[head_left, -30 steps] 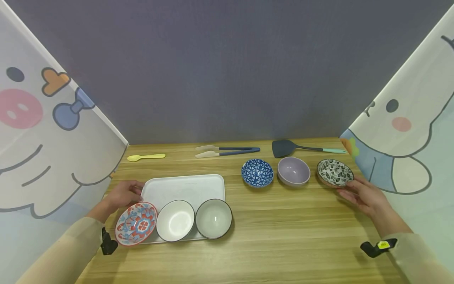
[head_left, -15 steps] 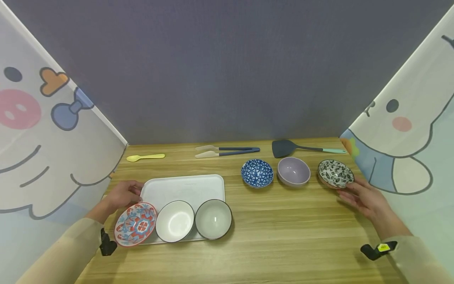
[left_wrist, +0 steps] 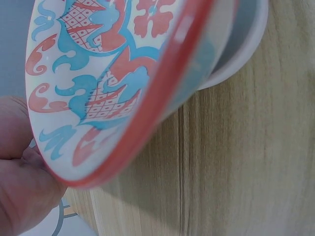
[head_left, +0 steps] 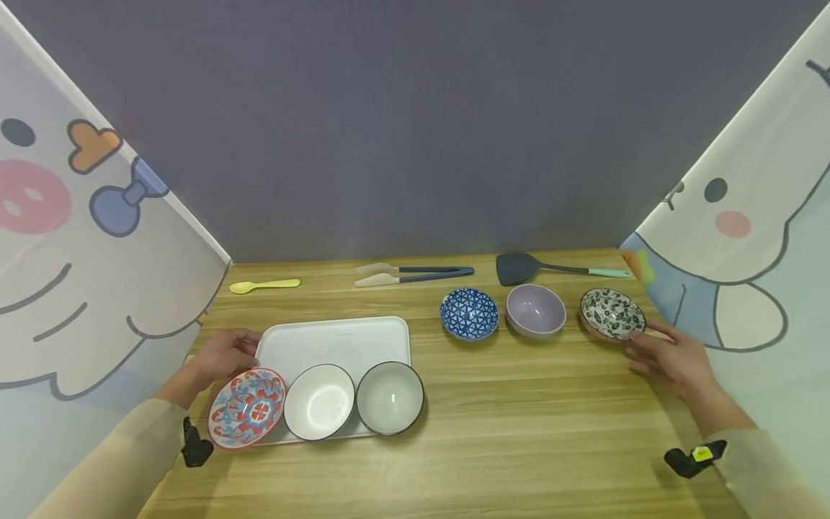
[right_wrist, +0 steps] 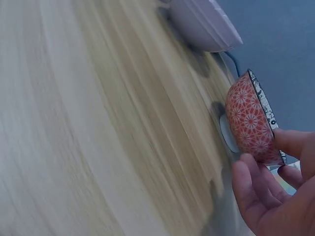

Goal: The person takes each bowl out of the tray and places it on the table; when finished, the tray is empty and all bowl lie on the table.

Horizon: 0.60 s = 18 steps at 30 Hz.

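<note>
At the left end of the white tray (head_left: pixel 337 346), my left hand (head_left: pixel 223 353) grips the edge with thumb and fingers. A red-and-blue patterned bowl (head_left: pixel 248 409) leans close to that hand and hides part of the grip in the left wrist view. Beside it on the tray are a white bowl (head_left: pixel 320 401) and a grey-white bowl (head_left: pixel 390 398), both dark-rimmed. My right hand (head_left: pixel 674 360) holds a small black-and-white floral bowl (head_left: pixel 612 314) by its near right side. In the right wrist view this bowl (right_wrist: pixel 248 118) has a red patterned outside, thumb at the rim and fingers underneath.
A blue triangle-patterned bowl (head_left: pixel 470 314) and a purple bowl (head_left: pixel 535 311) stand right of the tray. Along the back lie a yellow spoon (head_left: pixel 264 285), tongs (head_left: pixel 415 274) and a dark spatula (head_left: pixel 516 268). A grey wall (head_left: pixel 415 144) rises behind; printed panels flank both sides.
The right hand has shifted very slightly at the floral bowl's edge. The left hand, tray and other bowls look unmoved apart from a small shift of the head view.
</note>
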Available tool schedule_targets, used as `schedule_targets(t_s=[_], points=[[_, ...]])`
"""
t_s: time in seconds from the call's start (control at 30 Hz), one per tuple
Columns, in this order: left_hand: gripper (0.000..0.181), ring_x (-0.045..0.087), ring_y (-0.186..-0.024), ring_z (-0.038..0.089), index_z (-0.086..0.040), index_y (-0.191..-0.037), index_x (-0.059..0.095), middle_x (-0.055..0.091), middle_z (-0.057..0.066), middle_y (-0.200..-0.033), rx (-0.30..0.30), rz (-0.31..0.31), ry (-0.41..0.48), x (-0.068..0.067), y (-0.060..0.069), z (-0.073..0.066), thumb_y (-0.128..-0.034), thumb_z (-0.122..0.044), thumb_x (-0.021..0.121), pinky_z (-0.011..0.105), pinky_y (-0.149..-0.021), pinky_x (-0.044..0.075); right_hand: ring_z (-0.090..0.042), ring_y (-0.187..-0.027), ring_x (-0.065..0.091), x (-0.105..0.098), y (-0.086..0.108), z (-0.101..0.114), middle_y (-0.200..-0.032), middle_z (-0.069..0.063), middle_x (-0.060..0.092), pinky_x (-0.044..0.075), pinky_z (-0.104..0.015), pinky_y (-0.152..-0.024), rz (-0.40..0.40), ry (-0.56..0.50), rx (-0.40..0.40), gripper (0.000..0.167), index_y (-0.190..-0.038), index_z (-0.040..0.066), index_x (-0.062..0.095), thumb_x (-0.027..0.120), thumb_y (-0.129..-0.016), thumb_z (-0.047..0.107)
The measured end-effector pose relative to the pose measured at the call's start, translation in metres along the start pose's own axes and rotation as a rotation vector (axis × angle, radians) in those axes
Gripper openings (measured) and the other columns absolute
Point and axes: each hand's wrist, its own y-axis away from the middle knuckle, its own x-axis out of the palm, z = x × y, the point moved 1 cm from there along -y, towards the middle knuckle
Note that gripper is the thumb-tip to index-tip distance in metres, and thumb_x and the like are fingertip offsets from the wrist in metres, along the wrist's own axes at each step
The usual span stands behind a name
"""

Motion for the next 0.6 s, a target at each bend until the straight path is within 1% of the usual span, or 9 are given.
schedule_targets(t_s=[0.1, 0.17, 0.23, 0.27, 0.37, 0.5, 0.57, 0.6], points=[[0.054, 0.064, -0.092, 0.028, 0.014, -0.137, 0.052, 0.062, 0.026, -0.112, 0.004, -0.002, -0.005, 0.0, 0.0, 0.0, -0.0884, 0.001, 0.071, 0.035, -0.072, 0.059, -0.004, -0.077, 0.072, 0.0, 0.002, 0.006, -0.084, 0.021, 0.07, 0.063, -0.033, -0.069, -0.037, 0.265, -0.083, 0.091, -0.16, -0.009, 0.009, 0.069, -0.099, 0.021], [0.054, 0.064, -0.093, 0.028, 0.014, -0.137, 0.052, 0.062, 0.027, -0.113, 0.009, 0.001, -0.005, 0.001, -0.001, 0.0, -0.0884, 0.001, 0.071, 0.035, -0.072, 0.059, 0.001, -0.078, 0.069, -0.004, 0.002, 0.01, -0.087, 0.026, 0.065, 0.063, -0.033, -0.069, -0.051, 0.44, -0.141, 0.086, -0.157, -0.014, 0.016, 0.068, -0.1, 0.025], [0.054, 0.064, -0.094, 0.028, 0.014, -0.138, 0.052, 0.062, 0.026, -0.113, 0.011, 0.001, -0.003, 0.0, -0.002, 0.0, -0.0886, 0.001, 0.071, 0.034, -0.072, 0.059, 0.005, -0.08, 0.066, -0.007, 0.002, 0.014, -0.09, 0.03, 0.059, 0.062, -0.032, -0.07, -0.062, 0.589, -0.196, 0.081, -0.154, -0.017, 0.022, 0.065, -0.102, 0.028], [0.054, 0.064, -0.094, 0.028, 0.014, -0.138, 0.052, 0.062, 0.026, -0.113, 0.014, 0.002, -0.004, 0.0, -0.003, 0.0, -0.0887, 0.001, 0.071, 0.033, -0.072, 0.059, 0.006, -0.08, 0.066, -0.009, 0.003, 0.016, -0.092, 0.027, 0.06, 0.062, -0.033, -0.07, -0.062, 0.629, -0.217, 0.079, -0.152, -0.018, 0.025, 0.065, -0.102, 0.028], [0.055, 0.063, -0.094, 0.028, 0.015, -0.138, 0.051, 0.062, 0.027, -0.113, 0.017, 0.003, -0.004, -0.001, -0.003, 0.0, -0.0884, 0.001, 0.071, 0.033, -0.071, 0.058, 0.007, -0.079, 0.064, -0.012, 0.007, 0.026, -0.093, 0.028, 0.057, 0.061, -0.031, -0.067, -0.08, 0.709, -0.25, 0.075, -0.15, -0.017, 0.033, 0.066, -0.101, 0.029], [0.056, 0.064, -0.093, 0.028, 0.016, -0.138, 0.05, 0.061, 0.029, -0.113, 0.017, 0.009, -0.003, -0.002, -0.002, 0.0, -0.0884, 0.001, 0.071, 0.033, -0.071, 0.058, 0.012, -0.077, 0.06, -0.007, 0.014, 0.043, -0.091, 0.036, 0.051, 0.061, -0.03, -0.065, -0.105, 0.763, -0.28, 0.073, -0.148, -0.014, 0.04, 0.069, -0.099, 0.031], [0.056, 0.064, -0.092, 0.027, 0.015, -0.138, 0.05, 0.061, 0.028, -0.113, 0.011, 0.009, 0.002, -0.002, -0.001, -0.001, -0.0885, 0.0, 0.072, 0.033, -0.07, 0.058, 0.015, -0.078, 0.058, -0.002, 0.018, 0.051, -0.093, 0.035, 0.053, 0.061, -0.029, -0.065, -0.105, 0.785, -0.3, 0.073, -0.147, -0.013, 0.042, 0.07, -0.098, 0.032], [0.056, 0.064, -0.092, 0.028, 0.015, -0.138, 0.05, 0.061, 0.028, -0.113, 0.014, 0.013, 0.003, -0.002, -0.001, 0.0, -0.0888, 0.0, 0.071, 0.033, -0.07, 0.058, 0.017, -0.079, 0.056, 0.002, 0.02, 0.055, -0.095, 0.03, 0.057, 0.06, -0.028, -0.065, -0.101, 0.801, -0.308, 0.073, -0.147, -0.012, 0.042, 0.071, -0.098, 0.033]])
